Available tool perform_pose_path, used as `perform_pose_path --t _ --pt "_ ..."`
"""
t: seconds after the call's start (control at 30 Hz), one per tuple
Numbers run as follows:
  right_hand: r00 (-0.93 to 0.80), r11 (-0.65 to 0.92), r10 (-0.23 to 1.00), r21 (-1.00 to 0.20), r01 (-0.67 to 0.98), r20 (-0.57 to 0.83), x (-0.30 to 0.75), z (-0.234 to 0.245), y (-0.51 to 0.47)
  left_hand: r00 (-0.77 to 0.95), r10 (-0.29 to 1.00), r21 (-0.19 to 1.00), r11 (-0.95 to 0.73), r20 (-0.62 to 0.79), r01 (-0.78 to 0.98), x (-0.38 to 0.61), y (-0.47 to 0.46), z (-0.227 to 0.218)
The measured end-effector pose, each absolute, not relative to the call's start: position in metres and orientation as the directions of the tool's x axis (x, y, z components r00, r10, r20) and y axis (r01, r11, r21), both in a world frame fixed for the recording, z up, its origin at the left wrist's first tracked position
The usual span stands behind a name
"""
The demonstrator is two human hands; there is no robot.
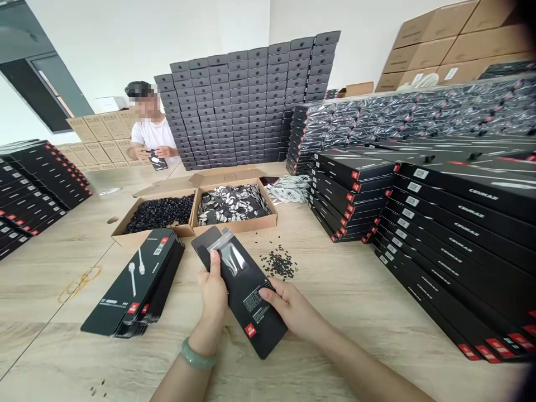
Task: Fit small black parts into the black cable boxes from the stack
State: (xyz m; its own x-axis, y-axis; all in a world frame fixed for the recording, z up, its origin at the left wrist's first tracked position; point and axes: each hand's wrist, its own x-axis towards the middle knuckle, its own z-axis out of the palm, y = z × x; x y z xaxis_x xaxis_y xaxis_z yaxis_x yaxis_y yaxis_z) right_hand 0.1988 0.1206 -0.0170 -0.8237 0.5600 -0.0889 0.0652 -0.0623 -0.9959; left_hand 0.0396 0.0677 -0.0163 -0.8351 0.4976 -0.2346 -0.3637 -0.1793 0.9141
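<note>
A black flat packaging box with a clear window, small printed text and a red logo lies tilted between my two hands above the table. My left hand grips its left edge, thumb on the front by the window. At its lower right edge, my right hand holds on with the thumb over the printed text. To the left lies a stack of similar flat black boxes with a white cable picture. Small black pieces are scattered just beyond the held box.
Behind sit an open carton of black parts and a carton of black-and-white pieces. White cables lie beside them. Tall stacks of black boxes rise on the right. Across the table, a person holds a small package.
</note>
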Motion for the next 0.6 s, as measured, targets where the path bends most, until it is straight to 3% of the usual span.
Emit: perform_pose_path --t 0.13,0.27,0.37,0.5,0.6 --pt "-0.746 0.085 0.664 -0.987 0.133 -0.044 0.197 -0.02 0.114 -0.857 0.475 0.93 -0.183 -0.201 -0.319 0.038 0.067 -0.018" --pt "-0.775 0.106 0.632 -0.99 0.097 -0.009 0.2 -0.009 0.106 -0.835 0.52 0.926 -0.195 -0.181 -0.323 0.035 0.067 -0.014" --pt "-0.778 0.005 0.628 -1.0 0.01 -0.005 0.202 -0.005 0.106 -0.856 0.488 0.917 -0.24 -0.169 -0.318 0.033 0.068 -0.011" --pt "-0.8 -0.241 0.591 -0.969 -0.059 -0.099 0.198 -0.012 0.118 -0.918 0.372 0.89 -0.358 -0.14 -0.281 0.03 0.07 -0.007" --pt "-0.742 -0.357 0.656 -0.924 -0.139 -0.142 0.2 -0.011 0.136 -0.865 0.487 0.824 -0.439 -0.117 -0.359 0.026 0.066 -0.005"
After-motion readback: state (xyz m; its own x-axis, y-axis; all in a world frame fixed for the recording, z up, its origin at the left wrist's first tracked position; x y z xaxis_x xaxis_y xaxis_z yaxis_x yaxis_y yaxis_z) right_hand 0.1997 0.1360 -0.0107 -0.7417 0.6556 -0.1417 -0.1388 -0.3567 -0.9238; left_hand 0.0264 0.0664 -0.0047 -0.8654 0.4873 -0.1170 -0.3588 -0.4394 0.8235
